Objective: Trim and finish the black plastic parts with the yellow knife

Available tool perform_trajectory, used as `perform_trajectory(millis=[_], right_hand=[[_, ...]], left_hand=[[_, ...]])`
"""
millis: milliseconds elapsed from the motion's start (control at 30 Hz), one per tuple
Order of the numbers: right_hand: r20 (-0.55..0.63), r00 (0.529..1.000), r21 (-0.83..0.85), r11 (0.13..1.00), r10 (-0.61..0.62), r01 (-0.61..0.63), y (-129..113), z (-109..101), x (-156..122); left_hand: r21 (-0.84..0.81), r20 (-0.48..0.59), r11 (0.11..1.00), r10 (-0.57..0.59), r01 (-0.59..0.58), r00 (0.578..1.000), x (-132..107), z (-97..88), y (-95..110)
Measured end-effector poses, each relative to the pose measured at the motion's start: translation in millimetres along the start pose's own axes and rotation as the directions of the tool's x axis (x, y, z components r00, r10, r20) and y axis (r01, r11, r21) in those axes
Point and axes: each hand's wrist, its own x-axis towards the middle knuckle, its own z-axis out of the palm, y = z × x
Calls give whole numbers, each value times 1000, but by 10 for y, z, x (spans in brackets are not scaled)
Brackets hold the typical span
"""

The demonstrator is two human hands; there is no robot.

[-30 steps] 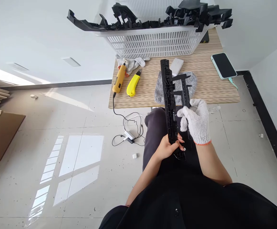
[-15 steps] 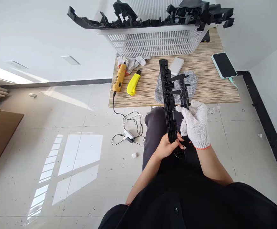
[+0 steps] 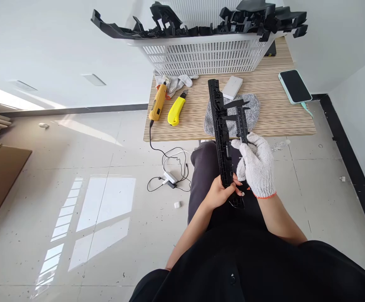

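My bare left hand (image 3: pixel 222 193) is wrapped round the lower end of a long black plastic part (image 3: pixel 220 138), which stands up over my lap with its far end above the table. In a white knitted glove with an orange cuff, my right hand (image 3: pixel 257 163) grips a black vernier caliper (image 3: pixel 242 121). The caliper's long jaws point left and reach the ribbed side of the plastic part; whether they press on it I cannot tell. Behind the caliper, a grey cloth (image 3: pixel 253 110) lies on the table.
The wood-grain table (image 3: pixel 273 92) carries a white basket (image 3: pixel 198 54) of black plastic parts, a yellow utility knife (image 3: pixel 176 111), a yellow corded tool (image 3: pixel 158 102), a spare glove (image 3: pixel 177 84), a white box (image 3: pixel 232 87) and a phone (image 3: pixel 294 87). Cables and a power strip (image 3: pixel 170 177) lie on the floor.
The far end of the plastic part has tipped slightly left. My right hand and the caliper have shifted a little to the left with it.
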Motion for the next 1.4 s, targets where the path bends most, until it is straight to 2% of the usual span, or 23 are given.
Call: perform_trajectory(millis=[267, 500, 667, 800, 967, 1067, 1167, 1300, 1400], right_hand=[[-19, 1000, 14, 1000, -4, 4, 66, -12, 68], [-2, 1000, 59, 998, 4, -4, 116, -31, 134], [17, 1000, 68, 997, 22, -23, 84, -18, 127], [23, 1000, 79, 997, 10, -12, 89, -58, 119], [-61, 998, 79, 997, -11, 16, 133, -210, 74], [-152, 988, 94, 995, -22, 37, 184, -292, 88], [-189, 980, 129, 988, -55, 80, 212, -283, 194], [-133, 979, 163, 971, -153, 174, 119, -110, 557], [-67, 969, 195, 949, -239, 248, 21, 23, 913]], left_hand=[[-4, 9, 1000, 22, -22, 1000, 2, -12, -16], [-72, -22, 996, 46, -47, 999, -10, -5, -84], [-117, -57, 991, 53, -60, 997, -1, -6, -45], [-77, -59, 990, 111, -116, 992, -21, -5, -7], [56, -160, 976, 216, -210, 963, 55, 56, 31], [154, -193, 958, 268, -240, 944, 345, 48, 239], [202, -267, 940, 324, -276, 907, 804, 0, 682], [252, -320, 919, 374, -302, 870, 1476, -135, 1340], [306, -339, 895, 421, -324, 841, 1862, -287, 1604]])
